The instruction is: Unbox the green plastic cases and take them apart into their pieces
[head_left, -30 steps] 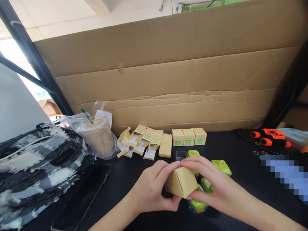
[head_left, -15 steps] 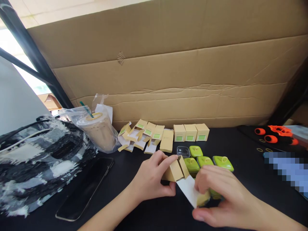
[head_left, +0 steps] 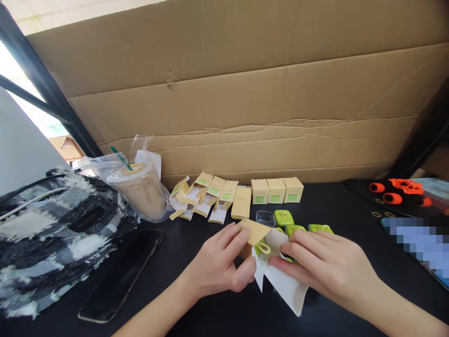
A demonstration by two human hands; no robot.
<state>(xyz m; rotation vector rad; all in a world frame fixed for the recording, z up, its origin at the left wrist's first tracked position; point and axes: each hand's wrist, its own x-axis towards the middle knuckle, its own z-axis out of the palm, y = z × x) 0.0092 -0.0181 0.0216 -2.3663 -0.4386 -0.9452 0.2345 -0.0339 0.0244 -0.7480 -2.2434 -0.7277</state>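
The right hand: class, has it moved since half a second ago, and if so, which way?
Yes. Judged against the row of three small closed cartons, the right hand has moved forward, closer to them.

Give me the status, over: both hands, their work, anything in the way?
Left hand holds small tan cardboard box. Right hand at its white inner flaps. Box open, green item with pale loop inside. Square green-lidded containers close beyond.
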